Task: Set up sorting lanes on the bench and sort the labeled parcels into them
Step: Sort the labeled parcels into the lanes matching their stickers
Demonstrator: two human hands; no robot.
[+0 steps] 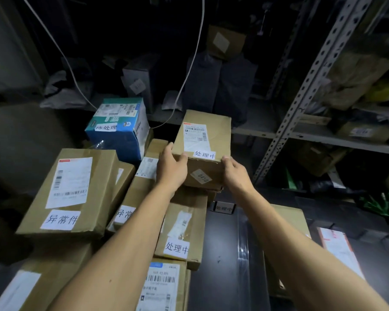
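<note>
A brown cardboard parcel [208, 133] with a shipping label and a white tag reading 处理中 sits on top of other boxes in the middle of the view. My left hand [172, 168] grips its near left corner and my right hand [235, 173] grips its near right corner. Under it lies a flat brown parcel [184, 223] also tagged 处理中. To the left lie a large brown parcel [72, 191] tagged 异常件 and a narrow one [142, 180] with the same tag partly hidden by my left arm. A blue and white box [119, 126] tagged 处理 stands behind them.
A dark bench surface [222, 254] with a small 处理中 lane sign [224, 208] lies at centre right. More parcels [337, 245] lie at the right. A metal shelf rack [312, 86] with goods stands at the right. White cables [189, 70] hang at the back.
</note>
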